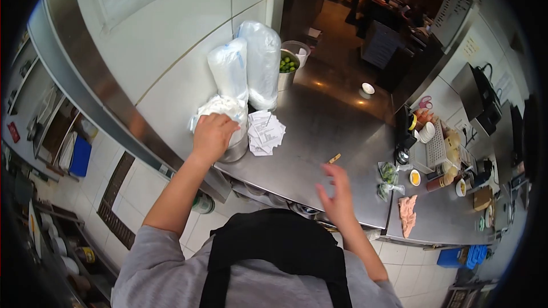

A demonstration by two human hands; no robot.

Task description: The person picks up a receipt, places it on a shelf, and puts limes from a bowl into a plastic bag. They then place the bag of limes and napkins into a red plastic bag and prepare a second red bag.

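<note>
My left hand (214, 136) reaches to a metal pot (234, 152) at the counter's left end. Its fingers curl closed on a crumpled white plastic bag (220, 105) bunched in the pot's mouth; the fingertips are partly hidden. Beside the pot lies a pile of printed paper slips (266, 133). Over the front of the steel counter, my right hand (338, 194) hangs with thumb and fingers apart, holding nothing. Just beyond its fingertips is a small yellowish-brown stick-like piece (334, 158).
Two tall clear-plastic packs (262, 63) lean against the wall, beside a metal container of limes (288, 64). A small white bowl (367, 88) sits farther back. To the right are bagged greens (389, 172), a pink cloth (407, 215) and a white basket (436, 147).
</note>
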